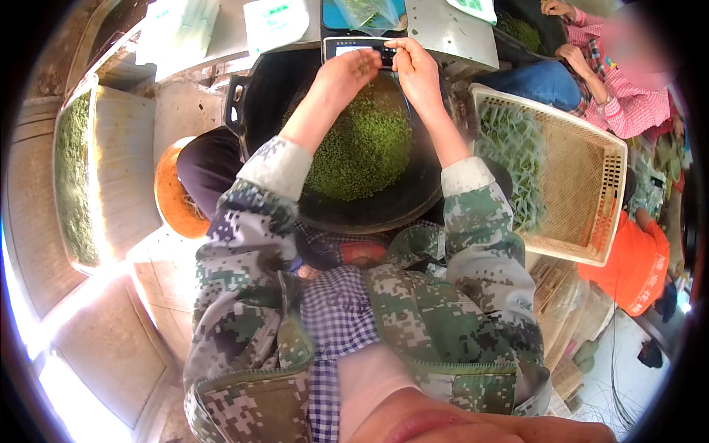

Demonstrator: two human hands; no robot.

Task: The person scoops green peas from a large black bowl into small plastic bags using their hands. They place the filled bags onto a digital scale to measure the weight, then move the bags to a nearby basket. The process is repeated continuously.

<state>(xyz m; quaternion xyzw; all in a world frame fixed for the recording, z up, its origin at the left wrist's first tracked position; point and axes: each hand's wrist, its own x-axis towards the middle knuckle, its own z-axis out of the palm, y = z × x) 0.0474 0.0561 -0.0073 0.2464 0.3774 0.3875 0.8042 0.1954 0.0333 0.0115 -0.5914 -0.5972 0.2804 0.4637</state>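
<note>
Before me a wide black basin holds a mound of small round green berries, like green peppercorns. My left hand, blurred, is over the far part of the basin, by the front of a digital scale. Its fingers partly cover the scale's display. Close by, my right hand has curled fingers at the right end of the scale's panel. Whether it touches the buttons or pinches something is hard to see. On the scale's blue platform lies a clear plastic bag with green contents.
Printed plastic bags lie on the metal table. At right, a cream plastic crate contains several filled bags. A person in a pink checked shirt sits beyond it. An orange bowl stands left of my leg.
</note>
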